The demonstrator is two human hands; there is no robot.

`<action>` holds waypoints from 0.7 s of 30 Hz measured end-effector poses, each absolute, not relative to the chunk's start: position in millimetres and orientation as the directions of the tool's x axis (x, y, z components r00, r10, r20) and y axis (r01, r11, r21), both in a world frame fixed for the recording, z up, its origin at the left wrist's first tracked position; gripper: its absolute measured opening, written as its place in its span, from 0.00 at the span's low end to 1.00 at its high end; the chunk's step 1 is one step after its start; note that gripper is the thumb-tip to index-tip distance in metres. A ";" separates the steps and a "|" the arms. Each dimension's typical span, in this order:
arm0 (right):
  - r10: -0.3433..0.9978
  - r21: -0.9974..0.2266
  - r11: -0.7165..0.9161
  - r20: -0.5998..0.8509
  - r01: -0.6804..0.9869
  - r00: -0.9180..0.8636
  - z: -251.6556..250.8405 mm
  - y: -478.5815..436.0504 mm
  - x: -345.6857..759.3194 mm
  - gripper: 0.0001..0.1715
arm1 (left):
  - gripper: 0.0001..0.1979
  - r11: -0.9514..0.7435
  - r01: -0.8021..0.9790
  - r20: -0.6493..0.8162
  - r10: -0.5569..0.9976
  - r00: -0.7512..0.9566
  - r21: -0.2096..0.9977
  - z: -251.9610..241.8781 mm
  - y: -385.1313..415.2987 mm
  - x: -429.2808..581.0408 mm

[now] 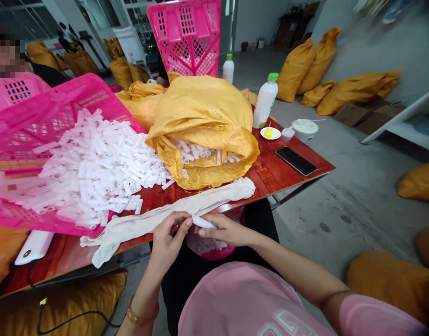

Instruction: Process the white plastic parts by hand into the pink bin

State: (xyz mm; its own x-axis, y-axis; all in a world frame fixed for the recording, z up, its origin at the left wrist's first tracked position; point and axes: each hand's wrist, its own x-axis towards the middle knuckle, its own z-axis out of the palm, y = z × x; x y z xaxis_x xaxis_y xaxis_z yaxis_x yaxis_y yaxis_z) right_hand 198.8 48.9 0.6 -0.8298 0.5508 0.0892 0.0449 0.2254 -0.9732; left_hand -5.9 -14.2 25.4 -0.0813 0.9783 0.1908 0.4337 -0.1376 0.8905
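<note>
My left hand [168, 233] pinches a long cream fabric stocking [140, 224] that lies along the table's near edge. My right hand [226, 229] closes around a white plastic tube [203, 222], whose tip meets the stocking near my left fingers. Behind the stocking, a large heap of similar white plastic tubes [95, 163] spills from a tilted pink plastic crate [60, 116]. More tubes [193, 151] lie inside a folded yellow woven sack [203, 121]. Below my hands, a pink container [217, 254] holds further white pieces.
The red-brown wooden table [287, 179] carries a black phone [296, 161], a white bottle [265, 100], a small dish [270, 133] and a round white lid [304, 126]. A person [4, 53] sits at far left. Filled yellow sacks [354, 93] rest on the concrete floor.
</note>
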 end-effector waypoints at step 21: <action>0.689 -0.850 0.450 0.134 0.275 -0.712 -23.1 33.1 200.8 0.16 | 0.21 0.042 0.384 0.047 0.974 -0.220 0.922 5.4 -23.8 34.8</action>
State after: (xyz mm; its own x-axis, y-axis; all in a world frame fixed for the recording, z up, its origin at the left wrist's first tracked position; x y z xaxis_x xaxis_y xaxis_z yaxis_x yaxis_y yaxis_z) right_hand 200.8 33.1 -23.1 -0.7125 0.6887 0.1344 0.2746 0.4499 -0.8498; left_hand 34.8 -23.8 5.4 -0.2205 0.9743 0.0468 0.3837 0.0425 0.9225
